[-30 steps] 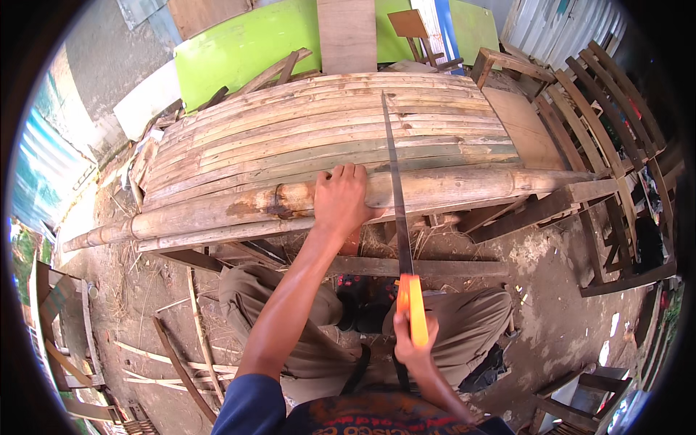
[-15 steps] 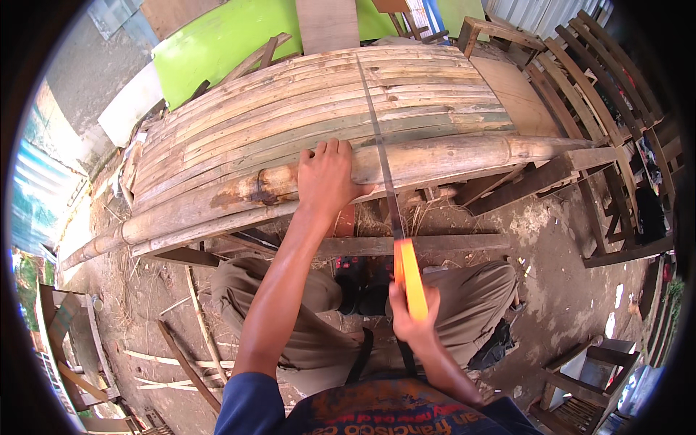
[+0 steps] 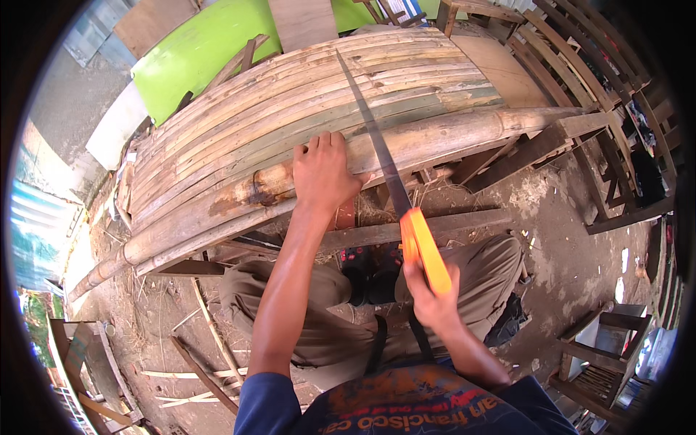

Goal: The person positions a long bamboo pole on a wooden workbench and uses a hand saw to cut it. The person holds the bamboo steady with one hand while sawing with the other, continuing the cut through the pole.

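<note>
A thick bamboo pole (image 3: 464, 134) lies across a wooden frame in front of me, at the near edge of a bed of split bamboo slats (image 3: 290, 94). My left hand (image 3: 322, 170) presses flat on the pole, fingers spread over its top. My right hand (image 3: 435, 301) grips the orange handle of a hand saw (image 3: 377, 138). The long dark blade runs away from me and crosses the pole just right of my left hand.
Wooden beams (image 3: 406, 230) and offcuts lie on the dirt ground under the pole. A green panel (image 3: 196, 51) leans behind the slats. Wooden chair frames (image 3: 602, 80) stand to the right, and more slats and sticks (image 3: 203, 362) lie lower left.
The saw has been drawn back toward me along the cut, its handle now lower. My left hand stays pressed on the pole. The view has shifted slightly.
</note>
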A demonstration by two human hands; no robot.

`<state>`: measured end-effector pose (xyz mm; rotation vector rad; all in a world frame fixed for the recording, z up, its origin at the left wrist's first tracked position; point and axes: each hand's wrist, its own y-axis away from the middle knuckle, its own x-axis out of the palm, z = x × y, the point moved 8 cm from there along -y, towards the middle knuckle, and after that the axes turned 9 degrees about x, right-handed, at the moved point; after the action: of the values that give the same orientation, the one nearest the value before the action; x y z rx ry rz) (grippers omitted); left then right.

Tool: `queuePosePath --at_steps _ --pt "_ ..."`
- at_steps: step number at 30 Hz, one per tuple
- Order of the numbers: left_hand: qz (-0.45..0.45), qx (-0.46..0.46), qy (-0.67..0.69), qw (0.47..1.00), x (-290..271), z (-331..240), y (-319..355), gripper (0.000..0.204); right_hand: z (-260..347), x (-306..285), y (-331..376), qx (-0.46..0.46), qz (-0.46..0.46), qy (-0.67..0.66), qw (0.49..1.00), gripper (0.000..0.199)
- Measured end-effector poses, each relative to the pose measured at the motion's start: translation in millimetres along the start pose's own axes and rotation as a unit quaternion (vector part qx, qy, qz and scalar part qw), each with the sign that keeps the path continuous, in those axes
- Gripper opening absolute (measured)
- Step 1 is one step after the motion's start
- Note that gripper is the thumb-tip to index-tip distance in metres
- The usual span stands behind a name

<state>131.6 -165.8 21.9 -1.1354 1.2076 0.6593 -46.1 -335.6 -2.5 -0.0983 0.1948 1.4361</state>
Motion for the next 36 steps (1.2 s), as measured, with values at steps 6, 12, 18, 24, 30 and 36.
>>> queuePosePath --at_steps 6,12,18,24,30,36 --pt "0.018 -0.023 0.017 0.999 2.1 -3.1 6.2 0.072 -12.4 -28.9 61.8 0.056 0.029 0.02 0.998 0.018" --pt "-0.002 -0.006 -0.009 1.0 4.1 0.3 1.0 0.072 51.3 21.0 -56.9 0.091 -0.02 -0.055 0.994 0.033" --pt "-0.028 0.007 -0.008 1.0 0.7 -0.9 2.2 0.073 32.0 -24.6 60.4 0.142 -0.001 -0.061 0.988 0.016" --pt "-0.036 0.015 0.006 0.999 2.9 -0.8 5.7 0.072 59.6 -1.0 -49.9 0.171 0.02 -0.19 0.967 0.019" --pt "-0.038 0.003 -0.025 0.999 0.9 10.5 2.6 0.069 69.0 7.6 -35.2 0.187 0.051 -0.135 0.972 0.021" --pt "-0.032 0.018 -0.052 0.998 7.6 -3.3 0.9 0.074 72.8 -35.5 19.1 0.151 0.027 -0.156 0.976 0.015"
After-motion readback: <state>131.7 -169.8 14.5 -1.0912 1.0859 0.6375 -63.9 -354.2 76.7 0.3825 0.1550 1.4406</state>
